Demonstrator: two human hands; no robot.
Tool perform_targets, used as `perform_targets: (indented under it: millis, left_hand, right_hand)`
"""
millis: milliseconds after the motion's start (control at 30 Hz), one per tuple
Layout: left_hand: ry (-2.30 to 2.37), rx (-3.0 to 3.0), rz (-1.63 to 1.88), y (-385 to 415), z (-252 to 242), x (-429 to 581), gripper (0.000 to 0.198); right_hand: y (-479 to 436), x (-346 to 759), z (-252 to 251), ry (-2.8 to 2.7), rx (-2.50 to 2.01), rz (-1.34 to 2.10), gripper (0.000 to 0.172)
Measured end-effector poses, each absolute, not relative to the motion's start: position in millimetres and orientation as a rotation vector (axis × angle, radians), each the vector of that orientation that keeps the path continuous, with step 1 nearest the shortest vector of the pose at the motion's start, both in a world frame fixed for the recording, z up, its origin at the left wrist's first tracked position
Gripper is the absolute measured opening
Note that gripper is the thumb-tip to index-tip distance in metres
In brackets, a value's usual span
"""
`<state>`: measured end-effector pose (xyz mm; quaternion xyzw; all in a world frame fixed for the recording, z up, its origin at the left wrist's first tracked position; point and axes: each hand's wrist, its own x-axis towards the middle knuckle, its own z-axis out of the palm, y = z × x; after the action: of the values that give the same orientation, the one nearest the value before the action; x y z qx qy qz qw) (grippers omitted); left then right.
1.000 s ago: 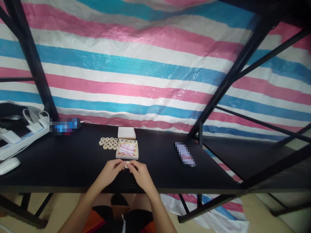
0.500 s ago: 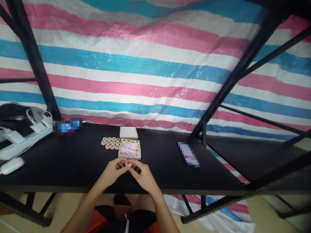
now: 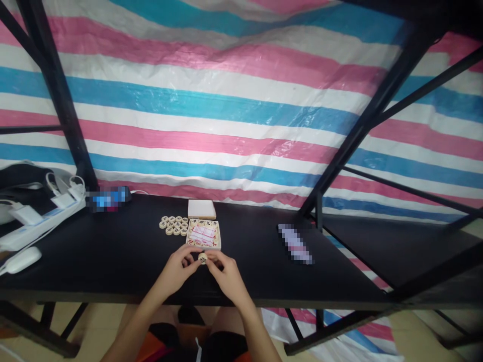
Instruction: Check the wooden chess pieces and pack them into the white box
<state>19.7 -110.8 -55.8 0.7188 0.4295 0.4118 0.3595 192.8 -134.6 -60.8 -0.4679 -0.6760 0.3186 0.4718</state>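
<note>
My left hand [image 3: 177, 269] and my right hand [image 3: 225, 271] meet near the front edge of the black table [image 3: 113, 261], fingers pinched together on one small round wooden game piece [image 3: 203, 258]. Its marked face points up. Just beyond my fingers lies a small square wooden box [image 3: 204, 235] with pieces along its rim and a red-lined sheet inside. Left of the box sits a cluster of several round pieces [image 3: 174, 225]. Behind the box lies its pale lid [image 3: 202, 209].
A blurred phone-like object [image 3: 295, 244] lies to the right on the table. At far left are a white power strip with plugs [image 3: 33, 221], a white mouse [image 3: 23, 259] and a blurred blue item [image 3: 107, 197]. Black frame bars stand at both sides; a striped tarp hangs behind.
The piece between my fingers has turned from its plain side to its marked face. Both hands stay in the same place.
</note>
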Motion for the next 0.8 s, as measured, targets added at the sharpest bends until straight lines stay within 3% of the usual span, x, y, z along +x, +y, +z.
perform_targets:
  millis: [167, 400, 800]
  left_hand:
    - [1.308, 1.989, 1.144, -109.6, -61.4, 19.0, 0.031]
    - [1.412, 2.205, 0.988, -109.3, -65.7, 24.0, 0.03]
    - [1.371, 2.202, 0.956, -106.5, -67.0, 23.4, 0.022]
  right_hand:
    - [-101.6, 215.5, -47.9, -1.463, -1.309, 0.544, 0.022]
    - [-38.8, 232.9, -51.8, -1.689, -1.402, 0.368, 0.012]
    - [-60.9, 220.7, -62.6, -1.908, -1.262, 0.159, 0.017]
